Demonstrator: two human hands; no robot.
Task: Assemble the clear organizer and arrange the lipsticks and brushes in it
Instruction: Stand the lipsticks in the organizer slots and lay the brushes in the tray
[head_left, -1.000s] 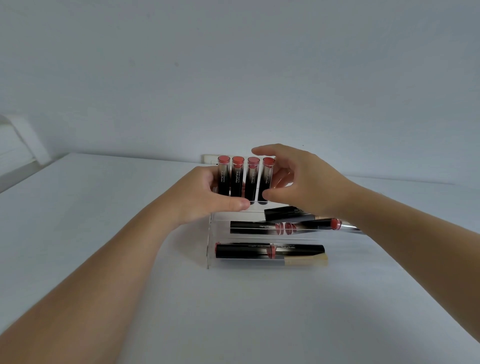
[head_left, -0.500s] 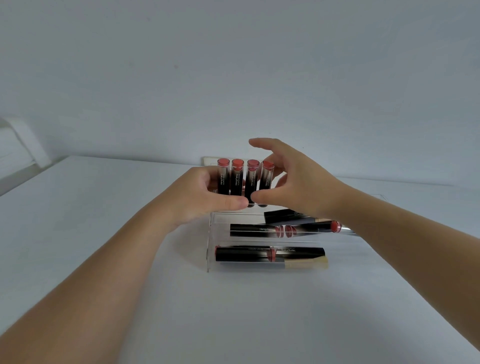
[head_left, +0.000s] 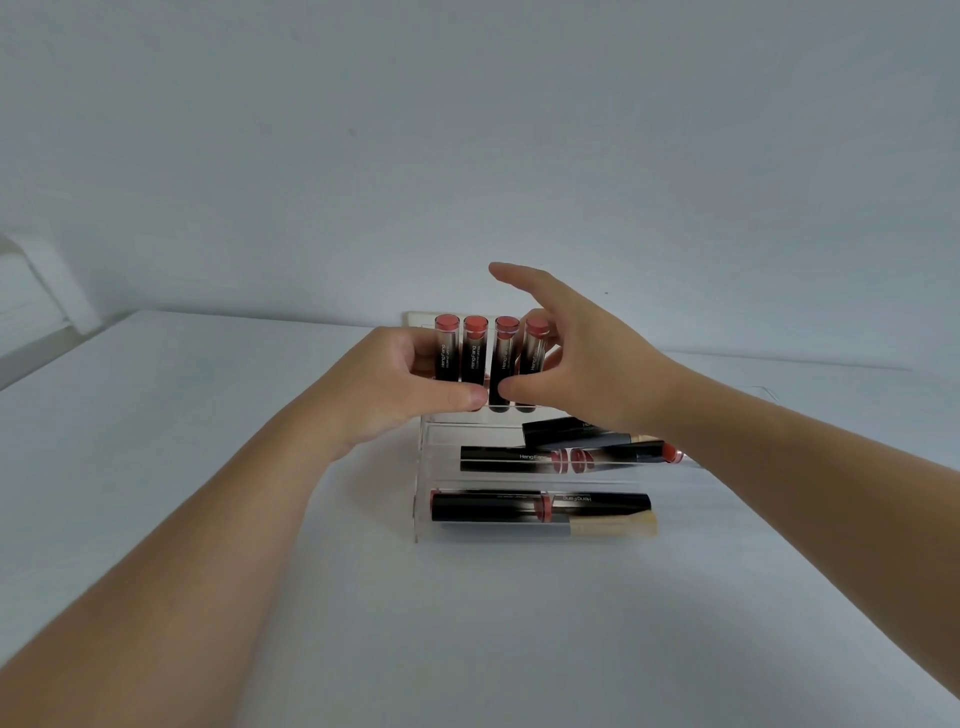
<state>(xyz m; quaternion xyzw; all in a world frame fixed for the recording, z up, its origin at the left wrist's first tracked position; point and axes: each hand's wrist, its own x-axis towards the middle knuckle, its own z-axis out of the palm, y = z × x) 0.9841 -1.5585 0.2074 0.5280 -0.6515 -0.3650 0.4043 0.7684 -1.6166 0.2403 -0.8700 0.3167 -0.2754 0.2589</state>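
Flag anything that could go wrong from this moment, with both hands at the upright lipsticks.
1. Four upright lipsticks stand close together on the top tier; the left hand and right hand crowd them, so one nudge could topple the row.
2. The clear organizer looks light; a push might slide it on the white table.
3. A tilted lipstick lies under the right hand and could roll out.
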